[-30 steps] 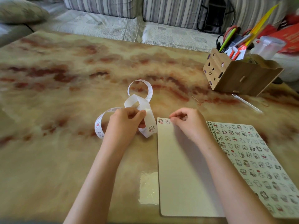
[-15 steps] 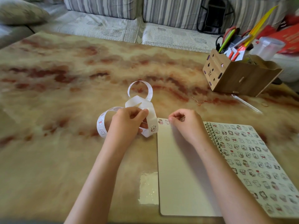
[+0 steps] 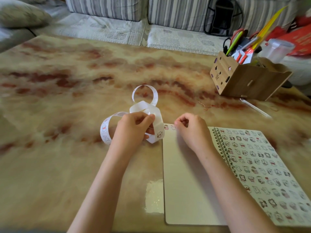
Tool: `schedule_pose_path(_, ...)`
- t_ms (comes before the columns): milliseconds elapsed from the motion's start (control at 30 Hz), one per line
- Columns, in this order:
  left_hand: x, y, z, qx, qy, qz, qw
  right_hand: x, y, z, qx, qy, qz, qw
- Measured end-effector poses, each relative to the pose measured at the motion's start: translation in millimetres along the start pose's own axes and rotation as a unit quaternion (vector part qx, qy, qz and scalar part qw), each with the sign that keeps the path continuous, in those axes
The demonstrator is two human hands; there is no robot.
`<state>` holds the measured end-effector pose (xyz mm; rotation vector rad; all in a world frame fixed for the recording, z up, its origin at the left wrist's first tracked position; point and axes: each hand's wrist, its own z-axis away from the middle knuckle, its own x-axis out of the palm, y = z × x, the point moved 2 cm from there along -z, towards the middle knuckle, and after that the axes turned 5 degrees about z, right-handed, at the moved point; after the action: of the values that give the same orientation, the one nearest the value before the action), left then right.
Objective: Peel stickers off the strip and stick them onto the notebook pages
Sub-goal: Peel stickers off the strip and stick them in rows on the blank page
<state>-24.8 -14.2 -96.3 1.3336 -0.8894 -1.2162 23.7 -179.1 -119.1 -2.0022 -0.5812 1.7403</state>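
Note:
A long white sticker strip (image 3: 152, 105) curls in loops on the marbled table, with small cartoon stickers on it. My left hand (image 3: 134, 130) grips the strip near its middle, thumb on top. An open spiral notebook (image 3: 186, 182) lies to the right; its left page is blank except for two stickers (image 3: 169, 127) at the top left corner. The right page (image 3: 262, 167) is covered with several rows of stickers. My right hand (image 3: 191, 128) hovers at the left page's top edge beside those two stickers, fingers curled, with nothing visible between them.
A wooden desk organiser (image 3: 249, 78) with pens, scissors and a plastic cup stands at the back right. A thin clear stick (image 3: 255, 107) lies in front of it. A striped sofa (image 3: 134, 12) runs behind the table.
My right hand has shifted slightly left along the page's top edge. The left hand keeps its grip on the strip, which has barely moved.

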Motion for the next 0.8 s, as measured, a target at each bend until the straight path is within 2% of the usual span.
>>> schedule_pose_path(233,1,-2,-2,0.001,0.002,0.002,1.000,-6,6,0,-0.010,-0.048,-0.085,0.995)
schedule_pose_path(467,1,-2,-3,0.005,-0.003,0.018,1.000,-6,6,0,-0.013,-0.037,-0.072,0.997)
schedule_pose_path(600,1,-1,-3,0.007,0.003,0.032,0.999,-16,-5,6,-0.039,-0.016,-0.144,0.989)
schedule_pose_path(733,0,1,-4,0.023,0.015,0.036,0.999,-26,-31,21,-0.110,-0.090,-0.243,0.959)
schedule_pose_path(800,-1,1,-4,0.032,0.026,0.036,0.999,-27,-38,26,-0.134,-0.114,-0.250,0.952)
